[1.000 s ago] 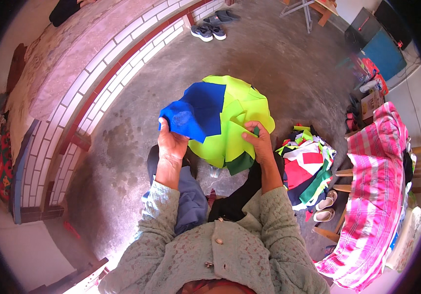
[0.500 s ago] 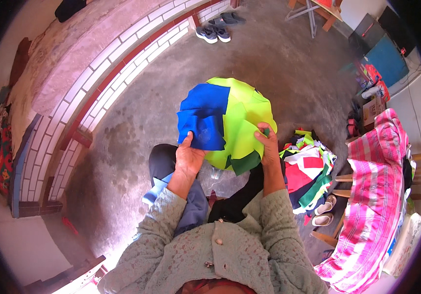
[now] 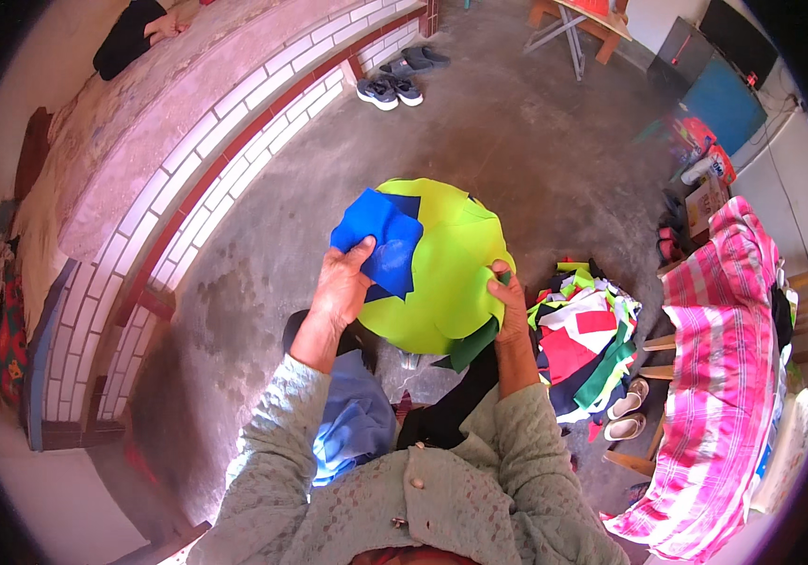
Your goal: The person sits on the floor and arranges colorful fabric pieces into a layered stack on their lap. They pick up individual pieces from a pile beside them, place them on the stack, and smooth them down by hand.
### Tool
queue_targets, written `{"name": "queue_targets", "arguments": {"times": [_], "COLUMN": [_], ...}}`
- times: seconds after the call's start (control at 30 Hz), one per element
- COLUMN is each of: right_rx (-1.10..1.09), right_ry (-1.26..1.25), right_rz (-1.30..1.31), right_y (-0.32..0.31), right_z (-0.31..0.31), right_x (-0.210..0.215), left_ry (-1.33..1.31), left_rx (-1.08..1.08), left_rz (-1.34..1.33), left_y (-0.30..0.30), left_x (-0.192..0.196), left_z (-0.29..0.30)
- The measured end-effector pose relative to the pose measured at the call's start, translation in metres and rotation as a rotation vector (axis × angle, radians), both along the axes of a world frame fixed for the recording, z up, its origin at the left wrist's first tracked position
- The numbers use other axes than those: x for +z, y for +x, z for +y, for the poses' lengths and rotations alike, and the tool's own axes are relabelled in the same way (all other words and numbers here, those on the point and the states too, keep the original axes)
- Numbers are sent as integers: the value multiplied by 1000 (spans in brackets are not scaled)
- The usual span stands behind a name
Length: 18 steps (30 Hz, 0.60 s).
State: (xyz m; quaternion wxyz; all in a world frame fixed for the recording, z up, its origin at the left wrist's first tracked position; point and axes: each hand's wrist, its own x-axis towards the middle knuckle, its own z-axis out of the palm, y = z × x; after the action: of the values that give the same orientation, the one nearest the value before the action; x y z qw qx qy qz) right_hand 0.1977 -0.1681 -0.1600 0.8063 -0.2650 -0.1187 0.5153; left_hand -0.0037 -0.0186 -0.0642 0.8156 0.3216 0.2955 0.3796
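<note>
A bare concrete floor (image 3: pixel 536 141) fills most of the view, bounded on the person's left by a long low ledge faced with white tiles and red trim (image 3: pixel 225 179). On the right, a pink plaid cloth (image 3: pixel 724 377) drapes over a piece of furniture, and just beside it on the floor lies a heap of fabric scraps (image 3: pixel 583 334) in red, white, green and yellow. Held up in front of the person, above the lap and over the floor, is a large lime-green fabric piece (image 3: pixel 451 273) with scalloped edges, spread fairly flat. The left hand (image 3: pixel 343 287) is closed in a pinch on a blue fabric piece (image 3: pixel 380 235), thumb on top, which lies against the upper left part of the green one. The right hand (image 3: pixel 509 301) grips the green piece's lower right edge, fingers curled round it; a dark green strip (image 3: pixel 474 347) hangs just below that hand, though whether it is held in the same grip is hard to tell. A pair of dark sneakers (image 3: pixel 390 91) sits by the ledge, and pale slippers (image 3: pixel 625 410) rest near the scrap heap.
</note>
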Motion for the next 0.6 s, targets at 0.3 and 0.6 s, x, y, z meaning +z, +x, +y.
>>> {"name": "queue_targets", "arguments": {"times": [0.3,0.6], "right_rx": [100,90], "right_ry": [-126,-146], "right_rz": [-90,-112], "right_y": [-2,-5], "right_z": [4,9], "right_x": [1,5], "left_ry": [23,-15], "left_rx": [-243,-140], "left_rz": [46,278], "left_y": [68,135], "left_x": [19,-46], "left_z": [52,84]}}
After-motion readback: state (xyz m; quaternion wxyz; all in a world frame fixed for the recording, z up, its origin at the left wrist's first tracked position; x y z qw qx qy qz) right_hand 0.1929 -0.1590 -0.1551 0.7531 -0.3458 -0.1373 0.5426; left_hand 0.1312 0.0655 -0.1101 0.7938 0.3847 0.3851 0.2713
